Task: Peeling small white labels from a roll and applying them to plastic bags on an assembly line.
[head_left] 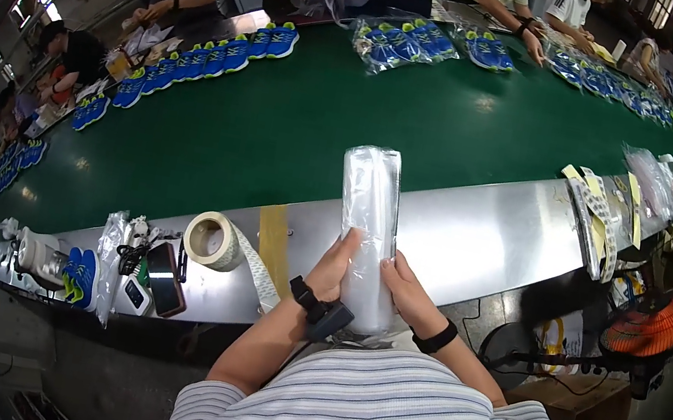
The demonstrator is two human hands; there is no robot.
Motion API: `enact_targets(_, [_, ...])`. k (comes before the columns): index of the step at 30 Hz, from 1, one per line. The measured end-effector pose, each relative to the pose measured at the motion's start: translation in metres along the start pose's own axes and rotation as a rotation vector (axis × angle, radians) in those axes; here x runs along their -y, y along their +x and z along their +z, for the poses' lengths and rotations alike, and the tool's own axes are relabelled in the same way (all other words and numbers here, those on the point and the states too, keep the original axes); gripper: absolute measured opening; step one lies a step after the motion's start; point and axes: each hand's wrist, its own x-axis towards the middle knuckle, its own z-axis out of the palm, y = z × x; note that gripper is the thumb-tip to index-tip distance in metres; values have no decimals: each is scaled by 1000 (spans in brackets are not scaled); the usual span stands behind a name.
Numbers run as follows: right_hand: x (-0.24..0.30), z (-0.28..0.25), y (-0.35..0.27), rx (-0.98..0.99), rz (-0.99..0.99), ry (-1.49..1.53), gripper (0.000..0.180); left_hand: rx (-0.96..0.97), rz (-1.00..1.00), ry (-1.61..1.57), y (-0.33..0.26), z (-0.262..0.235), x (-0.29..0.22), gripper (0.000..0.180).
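Between my two hands stands a long bundle of clear plastic bags (372, 189), folded or stacked together, reaching out over the steel ledge. My left hand (333, 265) is wrapped round its left side with the thumb on top. On its right side, lower down, my right hand (412, 293) presses with the thumb lying along the plastic. The fingers underneath are hidden. Left of the bundle a roll of white labels (214, 241) rests on the ledge, its strip trailing toward my left forearm.
The green conveyor belt (279, 128) carries rows of blue shoes (201, 58) and bagged shoes (406, 44). Phones (166, 279) and a blue shoe pair (80, 277) lie left on the steel ledge (478, 226). Label sheets (591, 219) lie right, near an orange fan (651, 327). Several people work around the belt.
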Motion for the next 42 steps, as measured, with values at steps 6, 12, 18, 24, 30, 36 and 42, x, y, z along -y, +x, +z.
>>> enact_targets(6, [15,-3,4,-142,-47,-520,35,-161,267,740,-10,0,9,60])
enact_targets(12, [9,9,4,-28,-255,-759,54,-104,122,212,-19,7,10,46])
enact_targets(18, [8,-6,10,88,-44,-354,48,-95,51,34,-26,0,8,44])
enact_targets(24, [7,-9,11,38,-124,-407,50,-188,123,145,-22,-6,20,65])
enact_targets(30, [6,-16,17,21,-63,-359,55,-181,11,31,-23,-15,20,43])
enact_targets(36, [-10,-28,24,-187,-409,-943,48,-138,0,-147,-18,-37,29,41])
enact_targets(42, [-9,-25,33,-344,-517,-1143,15,-116,6,-170,-22,-39,31,41])
